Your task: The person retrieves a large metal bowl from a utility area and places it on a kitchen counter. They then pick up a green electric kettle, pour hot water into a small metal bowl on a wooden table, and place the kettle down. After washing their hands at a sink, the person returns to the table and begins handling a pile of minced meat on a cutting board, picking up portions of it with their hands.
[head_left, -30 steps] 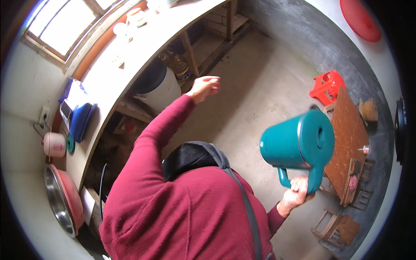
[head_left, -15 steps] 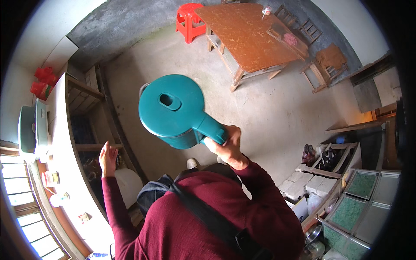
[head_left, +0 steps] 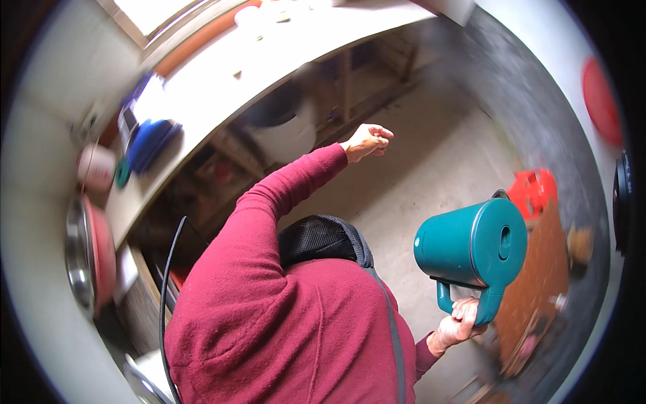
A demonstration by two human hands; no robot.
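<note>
A teal electric kettle [head_left: 452, 242] with a round lid hangs in the air on the right side of the head view. My right hand [head_left: 461, 320] is closed round its handle. The lid has a dark oval recess, and the body is tilted with the lid end to the right. Reaching up at the centre, my left hand [head_left: 368, 141] holds nothing, its fingers loosely bent and partly apart. It is out in front of the long white counter [head_left: 208, 87], not touching it.
Blue items [head_left: 153, 145], a pinkish container [head_left: 96, 167] and a metal basin [head_left: 81, 256] beside a pink one [head_left: 101, 262] stand at the left. A black cable [head_left: 163, 289] curves near my left side. The brown table [head_left: 531, 283] and red stool [head_left: 533, 192] are at the right.
My view has swung left toward the counter and window. The kettle, still in my right hand, now appears farther right and turned more onto its side. My left arm stretches farther forward.
</note>
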